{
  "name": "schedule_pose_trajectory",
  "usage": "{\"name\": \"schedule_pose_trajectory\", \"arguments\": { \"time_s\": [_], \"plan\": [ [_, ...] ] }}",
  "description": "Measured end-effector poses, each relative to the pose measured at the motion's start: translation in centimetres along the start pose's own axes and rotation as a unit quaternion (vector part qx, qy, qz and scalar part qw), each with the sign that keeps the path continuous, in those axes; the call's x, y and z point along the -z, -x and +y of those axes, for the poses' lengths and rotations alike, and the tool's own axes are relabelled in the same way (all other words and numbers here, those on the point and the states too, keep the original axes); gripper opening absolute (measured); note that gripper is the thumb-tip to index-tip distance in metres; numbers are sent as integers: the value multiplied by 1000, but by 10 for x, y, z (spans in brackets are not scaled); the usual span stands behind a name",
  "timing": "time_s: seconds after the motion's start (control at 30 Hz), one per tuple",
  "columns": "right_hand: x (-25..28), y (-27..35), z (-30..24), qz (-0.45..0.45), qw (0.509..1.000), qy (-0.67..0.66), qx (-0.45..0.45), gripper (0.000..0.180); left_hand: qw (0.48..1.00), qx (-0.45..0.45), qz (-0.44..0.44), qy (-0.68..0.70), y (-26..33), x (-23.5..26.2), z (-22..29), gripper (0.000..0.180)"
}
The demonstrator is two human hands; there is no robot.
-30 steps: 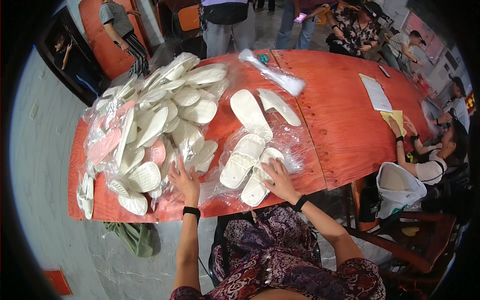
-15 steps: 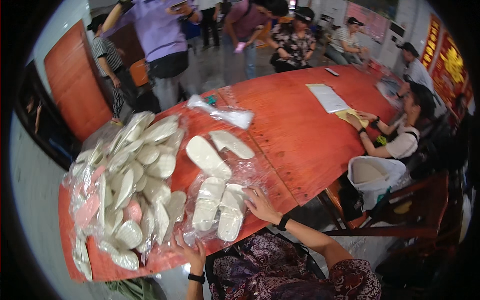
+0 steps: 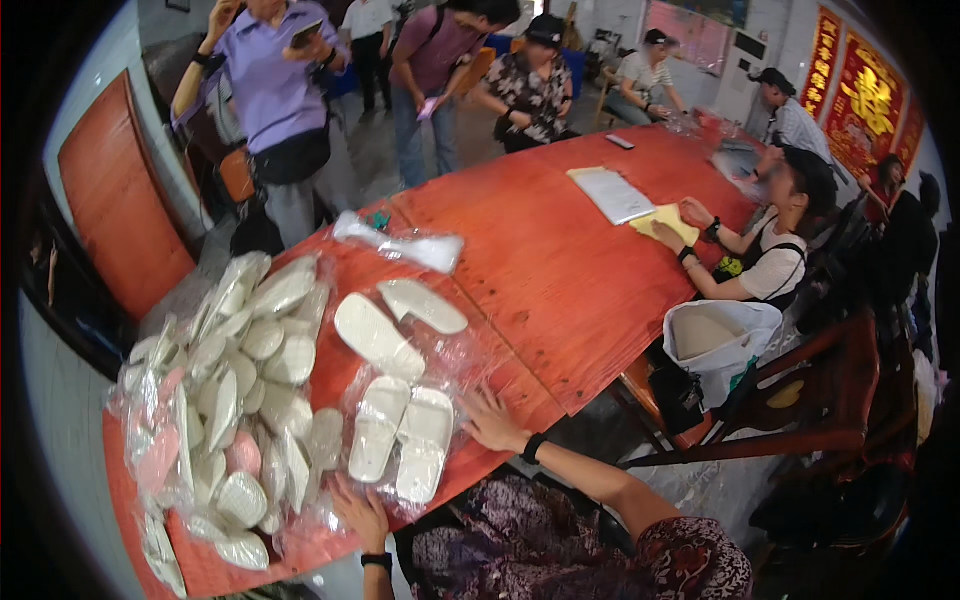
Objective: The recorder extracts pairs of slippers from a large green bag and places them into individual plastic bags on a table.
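Observation:
Flat on the plastic film near the table's front edge, my left hand (image 3: 362, 515) lies with fingers spread, just below a pair of white slippers. My right hand (image 3: 494, 422) rests open at the pair's right side, fingers stretched out and holding nothing. The pair, a left slipper (image 3: 377, 432) and a right slipper (image 3: 425, 446), sits side by side in clear plastic. Beyond it are two more white slippers, one sole up (image 3: 378, 336) and one on its side (image 3: 424, 305). A heap of wrapped white and pink slippers (image 3: 240, 400) covers the table's left end.
The long red table (image 3: 560, 270) stretches away to the right. On it lie white plastic bags (image 3: 400, 245), a paper pad (image 3: 610, 196) and a yellow sheet (image 3: 665, 226) under a seated person's hands. A white bag (image 3: 722, 345) and a wooden chair (image 3: 800, 405) stand at right. Several people are around.
The view has shifted, so the table's things sit further left. My left hand, raised before, has come down flat on the film. My right hand has moved off the right slipper's edge.

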State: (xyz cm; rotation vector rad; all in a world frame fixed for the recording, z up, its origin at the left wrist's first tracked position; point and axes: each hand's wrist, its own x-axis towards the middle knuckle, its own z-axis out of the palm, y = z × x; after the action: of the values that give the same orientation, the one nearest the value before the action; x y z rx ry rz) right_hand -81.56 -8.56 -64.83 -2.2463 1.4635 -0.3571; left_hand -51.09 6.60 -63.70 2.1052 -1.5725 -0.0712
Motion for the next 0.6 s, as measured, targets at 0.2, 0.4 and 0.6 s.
{"name": "schedule_pose_trajectory", "arguments": {
  "time_s": [0.2, 0.4, 0.6],
  "plan": [
    [41, 16, -45, 211, 976, -50, 30, 41, 997, -27, 40, 57, -20, -15, -11, 62],
    [19, -7, -99, 136, 984, -60, 103, 61, 989, 38, 37, 136, -19, -6, -7, 61],
    [-15, -36, -100, 58, 994, 24, 85, 56, 995, 3, -11, 96, -13, -2, -19, 59]
  ]
}}
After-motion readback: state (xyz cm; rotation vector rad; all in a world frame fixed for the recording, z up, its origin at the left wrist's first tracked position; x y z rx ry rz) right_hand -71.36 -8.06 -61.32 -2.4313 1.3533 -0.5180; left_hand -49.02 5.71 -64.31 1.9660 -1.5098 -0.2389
